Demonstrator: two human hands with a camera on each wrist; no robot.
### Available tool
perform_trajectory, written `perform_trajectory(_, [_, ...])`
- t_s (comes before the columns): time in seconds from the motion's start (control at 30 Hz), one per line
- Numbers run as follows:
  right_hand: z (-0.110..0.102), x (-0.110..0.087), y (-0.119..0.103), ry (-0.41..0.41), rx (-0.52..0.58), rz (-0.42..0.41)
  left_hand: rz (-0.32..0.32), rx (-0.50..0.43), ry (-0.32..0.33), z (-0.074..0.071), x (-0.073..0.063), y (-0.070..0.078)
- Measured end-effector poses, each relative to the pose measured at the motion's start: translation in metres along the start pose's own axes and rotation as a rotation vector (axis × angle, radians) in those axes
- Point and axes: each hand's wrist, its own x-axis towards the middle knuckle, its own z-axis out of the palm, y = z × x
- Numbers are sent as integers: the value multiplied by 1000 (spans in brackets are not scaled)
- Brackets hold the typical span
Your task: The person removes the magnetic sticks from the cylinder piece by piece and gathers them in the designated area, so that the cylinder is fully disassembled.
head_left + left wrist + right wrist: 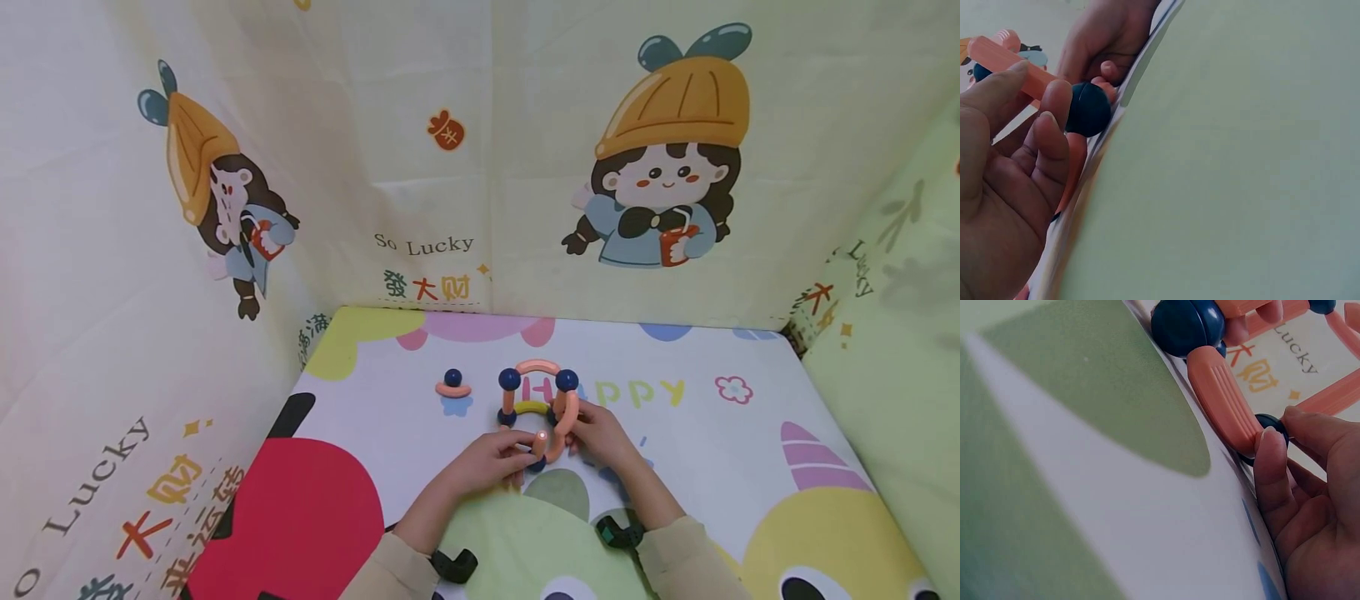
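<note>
Surface [600, 350], white, printed: red patch [315, 492] left of the left hand [486, 461]; pale green figure [532, 542] on the near side of the hands; yellow figure [825, 525] right of the right hand [606, 435]; "Happy" lettering [641, 393] beyond. Set thereon: ball-and-rod frame [572, 412], between the hands; curved pink rod [453, 391] with dark blue ball [453, 377] atop, beyond the left hand.

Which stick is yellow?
The curved stick directly below the salmon-pink top arch. Its yellow colour sets it apart: every other stick showing is salmon-pink.

Left hand [1010, 175] cropped, left wrist view
</note>
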Motion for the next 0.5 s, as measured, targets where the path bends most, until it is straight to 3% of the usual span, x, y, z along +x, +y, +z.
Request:
perform_trajectory(0.3, [0, 0, 0, 3, 4, -5, 53, 107, 32, 7, 6, 0])
perform_trajectory(0.5, [0, 0, 0, 9, -12, -14, 54, 51, 36, 8, 7, 0])
